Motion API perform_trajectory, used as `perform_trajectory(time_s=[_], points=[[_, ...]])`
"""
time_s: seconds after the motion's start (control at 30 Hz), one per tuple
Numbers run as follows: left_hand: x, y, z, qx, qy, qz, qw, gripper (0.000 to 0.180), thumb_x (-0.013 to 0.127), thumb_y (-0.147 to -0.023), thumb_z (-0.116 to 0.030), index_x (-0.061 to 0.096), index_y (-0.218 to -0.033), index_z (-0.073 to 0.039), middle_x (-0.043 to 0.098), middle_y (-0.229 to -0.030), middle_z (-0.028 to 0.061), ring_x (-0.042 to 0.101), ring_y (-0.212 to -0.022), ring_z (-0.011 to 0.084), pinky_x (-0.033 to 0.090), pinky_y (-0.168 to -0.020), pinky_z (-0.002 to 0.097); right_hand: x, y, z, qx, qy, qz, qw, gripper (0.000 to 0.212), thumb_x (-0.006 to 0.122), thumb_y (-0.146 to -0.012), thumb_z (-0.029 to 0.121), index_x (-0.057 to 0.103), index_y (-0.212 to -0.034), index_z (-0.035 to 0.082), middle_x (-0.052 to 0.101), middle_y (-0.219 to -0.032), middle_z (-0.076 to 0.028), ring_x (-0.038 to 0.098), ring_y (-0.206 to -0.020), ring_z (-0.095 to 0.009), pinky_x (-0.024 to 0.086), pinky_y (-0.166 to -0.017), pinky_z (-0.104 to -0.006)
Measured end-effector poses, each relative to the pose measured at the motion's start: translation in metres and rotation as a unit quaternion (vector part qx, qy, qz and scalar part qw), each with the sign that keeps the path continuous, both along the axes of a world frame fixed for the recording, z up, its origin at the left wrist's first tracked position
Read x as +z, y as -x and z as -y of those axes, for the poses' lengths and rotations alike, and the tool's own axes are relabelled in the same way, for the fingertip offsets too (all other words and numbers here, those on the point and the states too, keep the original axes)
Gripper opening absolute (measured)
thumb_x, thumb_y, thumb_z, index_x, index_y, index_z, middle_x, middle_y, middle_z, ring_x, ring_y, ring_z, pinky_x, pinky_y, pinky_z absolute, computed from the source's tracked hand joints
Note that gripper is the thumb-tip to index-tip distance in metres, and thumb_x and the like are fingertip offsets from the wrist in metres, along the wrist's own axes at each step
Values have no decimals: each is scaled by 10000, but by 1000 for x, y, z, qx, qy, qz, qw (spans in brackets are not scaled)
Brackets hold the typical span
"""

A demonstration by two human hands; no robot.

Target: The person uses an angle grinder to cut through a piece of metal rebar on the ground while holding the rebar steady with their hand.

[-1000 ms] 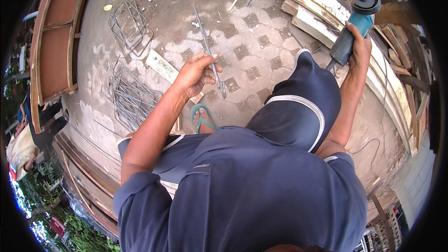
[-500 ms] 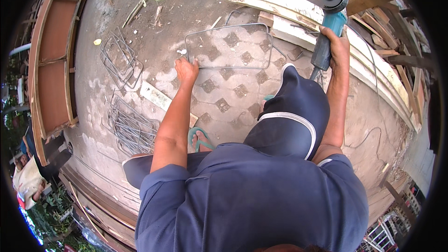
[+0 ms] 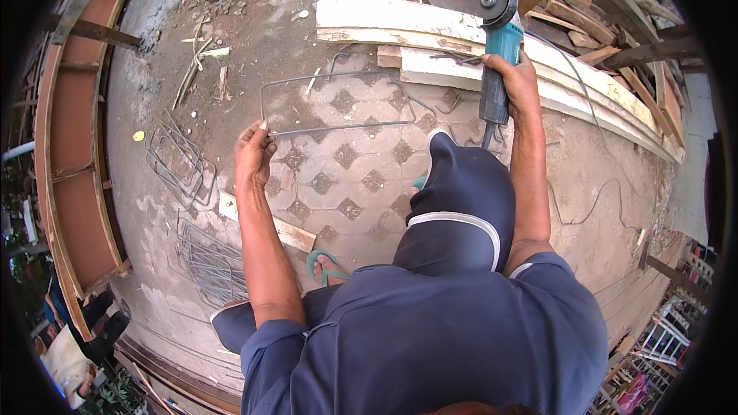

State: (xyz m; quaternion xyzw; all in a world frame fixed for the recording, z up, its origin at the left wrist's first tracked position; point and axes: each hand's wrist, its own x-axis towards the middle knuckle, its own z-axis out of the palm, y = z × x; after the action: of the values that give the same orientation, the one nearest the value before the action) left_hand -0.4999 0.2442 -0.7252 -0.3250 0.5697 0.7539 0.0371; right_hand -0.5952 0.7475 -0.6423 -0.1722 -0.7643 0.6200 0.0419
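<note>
My left hand (image 3: 254,157) is closed in a pinch at the near left corner of a rectangular steel rebar stirrup (image 3: 338,128). The stirrup's far side runs toward the white boards, low over the patterned paving. In my right hand (image 3: 516,86) is a teal and black angle grinder (image 3: 503,40), held upright by its body with the disc end pointing away from me. Its thin disc reaches left over the boards, apart from the stirrup. Whether the disc spins I cannot tell. The cord end hangs down beside my right knee.
Several bent stirrups (image 3: 181,157) lie on the ground at left, with a denser pile (image 3: 211,261) nearer me. A short wooden board (image 3: 277,224) rests by my left foot. Long white-faced boards (image 3: 407,19) and scrap timber (image 3: 584,23) stretch along the right. A cable (image 3: 588,211) curls at right.
My left hand has turned and lifted the stirrup's near left corner, shifting it left. The grinder stays in my right hand. The whole view has shifted somewhat.
</note>
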Motion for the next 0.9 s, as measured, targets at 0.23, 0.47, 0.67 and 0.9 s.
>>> perform_trajectory(time_s=[0.23, 0.47, 0.67, 0.9], points=[[138, -20, -65, -154, 387, -167, 894, 227, 753, -954, -182, 764, -1103, -10, 581, -990, 7, 525, -913, 131, 419, -809, 261, 10, 1, 1, -37, 51, -28, 998, 431, 805, -813, 191, 619, -1128, -37, 663, -852, -61, 608, -661, -118, 494, -584, -279], [154, -84, -123, -254, 413, -69, 872, 311, 721, -993, -259, 743, -1143, 13, 536, -957, 48, 505, -903, 147, 431, -794, 280, 3, -11, -35, -86, 41, -26, 995, 452, 822, -793, 210, 624, -1106, -50, 668, -831, -75, 619, -647, -130, 506, -573, -286], [126, -130, -103, -84, 83, 93, 989, 480, 595, -1061, -227, 472, -1481, -30, 685, -1094, 188, 736, -856, 259, 617, -708, 365, 9, -20, -48, -105, 52, -59, 991, 481, 825, -785, 226, 621, -1115, -59, 665, -813, -85, 623, -625, -130, 510, -541, -290], [106, -146, -106, -139, -103, 154, 973, 611, 523, -1066, -137, 209, -1528, 110, 646, -1269, 272, 746, -949, 339, 656, -775, 392, 12, -26, -65, -121, 77, -37, 989, 480, 823, -762, 208, 621, -1106, -59, 674, -853, -97, 637, -663, -146, 523, -584, -300]])
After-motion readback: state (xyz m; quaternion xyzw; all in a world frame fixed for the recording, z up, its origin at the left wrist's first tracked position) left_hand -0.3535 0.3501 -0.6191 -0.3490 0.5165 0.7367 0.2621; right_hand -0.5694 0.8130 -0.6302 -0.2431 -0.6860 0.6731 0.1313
